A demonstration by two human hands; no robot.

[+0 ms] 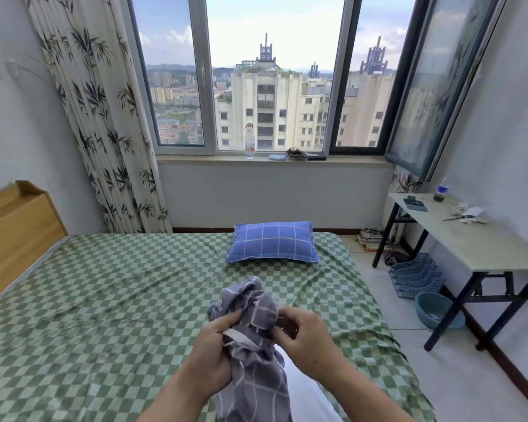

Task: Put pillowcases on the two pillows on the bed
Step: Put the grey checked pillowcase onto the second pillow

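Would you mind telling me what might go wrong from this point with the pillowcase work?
1. The grey pillowcase is bunched up between the left hand and right hand, so its opening may be hard to find, or it could go on twisted.
2. A white shape below the hands, perhaps the second pillow, lies near the edge of the bed and could slide off.

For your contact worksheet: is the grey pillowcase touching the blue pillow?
Apart. The head view shows green checked sheet between the grey pillowcase and the blue pillow.
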